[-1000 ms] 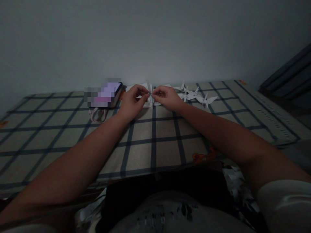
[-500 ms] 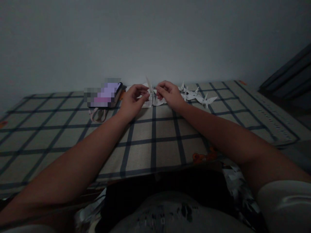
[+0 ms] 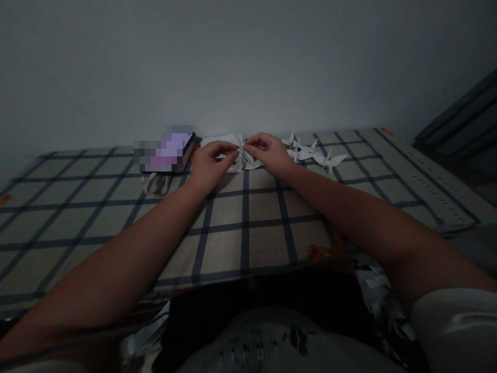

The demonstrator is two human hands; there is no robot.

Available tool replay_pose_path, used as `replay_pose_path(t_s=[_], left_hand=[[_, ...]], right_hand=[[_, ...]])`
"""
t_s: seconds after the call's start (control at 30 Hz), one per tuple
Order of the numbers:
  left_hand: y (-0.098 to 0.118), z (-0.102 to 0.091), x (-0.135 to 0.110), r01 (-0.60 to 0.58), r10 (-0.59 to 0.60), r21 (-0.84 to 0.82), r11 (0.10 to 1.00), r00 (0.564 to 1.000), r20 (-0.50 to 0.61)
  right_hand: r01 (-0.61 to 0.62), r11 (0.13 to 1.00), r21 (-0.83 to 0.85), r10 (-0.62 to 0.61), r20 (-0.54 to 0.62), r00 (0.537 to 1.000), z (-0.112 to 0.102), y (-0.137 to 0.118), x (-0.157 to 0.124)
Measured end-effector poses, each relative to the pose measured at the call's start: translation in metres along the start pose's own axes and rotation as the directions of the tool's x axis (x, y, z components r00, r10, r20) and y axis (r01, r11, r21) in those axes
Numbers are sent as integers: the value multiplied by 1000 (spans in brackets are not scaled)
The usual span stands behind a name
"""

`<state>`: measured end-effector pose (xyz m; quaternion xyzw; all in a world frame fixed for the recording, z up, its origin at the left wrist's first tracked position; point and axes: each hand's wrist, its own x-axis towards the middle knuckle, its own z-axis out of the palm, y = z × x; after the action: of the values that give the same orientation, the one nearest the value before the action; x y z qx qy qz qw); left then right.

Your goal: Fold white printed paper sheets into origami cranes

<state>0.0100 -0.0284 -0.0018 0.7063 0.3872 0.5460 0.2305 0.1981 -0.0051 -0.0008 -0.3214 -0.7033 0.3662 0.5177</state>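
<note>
My left hand [image 3: 212, 161] and right hand [image 3: 268, 152] pinch the little paper bird [image 3: 241, 155] between them. Its tall point, up a moment ago, is now pulled down. The bird sits right of the phone [image 3: 167, 152], on the checked cloth [image 3: 248, 228].

Dim room: plain grey wall [image 3: 248, 62] behind a checked bedsheet [image 3: 248, 228].

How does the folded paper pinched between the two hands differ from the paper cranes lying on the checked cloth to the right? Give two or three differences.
The folded paper is pinched by the left hand and the right hand; the paper cranes lie untouched on the checked cloth. The folded paper's shape is mostly hidden by fingers, while the paper cranes show spread wings and pointed tips. It is one piece; the cranes form a small group. Both are white paper.
</note>
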Motion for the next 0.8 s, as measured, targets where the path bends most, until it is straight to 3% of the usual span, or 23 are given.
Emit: replay_pose_path(t_s=[0.1, 0.3, 0.53, 0.8], left_hand=[[4, 2, -4, 58, -58, -59, 997, 998, 5], [9, 1, -4, 45, -45, -7, 999, 999, 19], [9, 3, -1, 94, -99, -109, 990, 994, -36], [5, 1, 0, 66, -68, -26, 997, 995, -73]], right_hand=[[16, 1000, -7, -16, 1, 1000, 0, 0, -1], [30, 999, 9, -31, 44, 999, -1, -1, -1], [37, 999, 19, -38, 88, 995, -2, -5, -2], [71, 997, 3, -71, 136, 988, -1, 9, 2]])
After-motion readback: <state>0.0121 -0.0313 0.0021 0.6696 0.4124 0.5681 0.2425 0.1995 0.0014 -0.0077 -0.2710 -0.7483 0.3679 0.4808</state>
